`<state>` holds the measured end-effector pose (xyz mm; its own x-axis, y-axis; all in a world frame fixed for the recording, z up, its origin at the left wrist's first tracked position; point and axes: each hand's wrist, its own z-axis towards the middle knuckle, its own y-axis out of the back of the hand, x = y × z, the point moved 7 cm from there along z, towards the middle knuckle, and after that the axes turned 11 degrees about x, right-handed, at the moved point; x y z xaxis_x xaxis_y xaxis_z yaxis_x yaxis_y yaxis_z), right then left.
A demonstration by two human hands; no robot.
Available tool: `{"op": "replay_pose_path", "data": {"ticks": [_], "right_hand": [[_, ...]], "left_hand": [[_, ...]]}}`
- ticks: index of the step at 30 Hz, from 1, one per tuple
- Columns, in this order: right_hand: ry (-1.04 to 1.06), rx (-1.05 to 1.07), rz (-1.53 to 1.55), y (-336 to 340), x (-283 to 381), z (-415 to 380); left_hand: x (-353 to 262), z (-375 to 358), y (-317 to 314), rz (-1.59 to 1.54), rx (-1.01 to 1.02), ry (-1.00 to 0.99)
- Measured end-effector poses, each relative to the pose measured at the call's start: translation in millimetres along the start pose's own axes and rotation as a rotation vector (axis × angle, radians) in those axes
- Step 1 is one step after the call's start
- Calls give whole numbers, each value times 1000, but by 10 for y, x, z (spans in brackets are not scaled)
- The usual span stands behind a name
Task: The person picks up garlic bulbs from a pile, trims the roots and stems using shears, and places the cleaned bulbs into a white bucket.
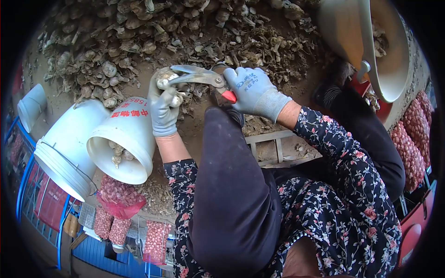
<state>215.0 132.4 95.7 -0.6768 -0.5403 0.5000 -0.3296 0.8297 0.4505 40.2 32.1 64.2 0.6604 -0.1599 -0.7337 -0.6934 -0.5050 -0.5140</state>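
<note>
My left hand (162,109), in a pale grey work glove, is closed around garlic bulbs (164,82); a second pale bulb shows lower, near the fingers. My right hand (259,92), gloved with blue print on the back, grips pruning shears (199,78) with a red handle. The blades point left, slightly parted, and their tips reach the garlic in my left hand. Whether they touch a stem is hard to make out. A large heap of dry garlic with stems (134,28) lies on the ground beyond my hands.
Two white buckets lie tipped at the left; the nearer bucket (143,139) has several bulbs inside. Another large bucket (394,51) stands at the upper right. Filled net sacks (408,139) line the right side, and more sacks (155,241) lie lower left.
</note>
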Motion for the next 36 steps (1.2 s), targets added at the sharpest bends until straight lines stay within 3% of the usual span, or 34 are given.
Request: {"op": "replay_pose_path", "data": {"ticks": [5,8,12,14,17,21,24,28,30,33,35,36], "right_hand": [[12,-63,-173,152,49,-106],[28,-9,-171,169,39,-109],[41,53,-199,161,3,-98],[51,92,-210,112,-3,-80],[20,109,-58,94,-59,-35],[17,130,28,-23,-60,7],[-6,155,24,-149,-158,34],[2,157,24,-119,-164,-66],[-1,157,5,-131,-294,-77],[25,98,-44,-79,-462,-180],[-11,-28,77,2,-476,-278],[-45,-7,120,22,-456,-316]], "left_hand": [[-103,-36,-244,204,15,143],[-163,31,-272,660,35,122],[-153,66,-428,580,29,168],[-169,104,-411,721,52,124],[-130,155,-362,711,31,198],[17,124,-291,452,4,310],[63,146,-316,638,24,152],[70,69,-290,686,39,195],[17,-29,-361,339,73,232],[-46,-44,-288,311,215,274],[77,-8,-147,187,131,266],[39,24,-170,57,115,111]]}}
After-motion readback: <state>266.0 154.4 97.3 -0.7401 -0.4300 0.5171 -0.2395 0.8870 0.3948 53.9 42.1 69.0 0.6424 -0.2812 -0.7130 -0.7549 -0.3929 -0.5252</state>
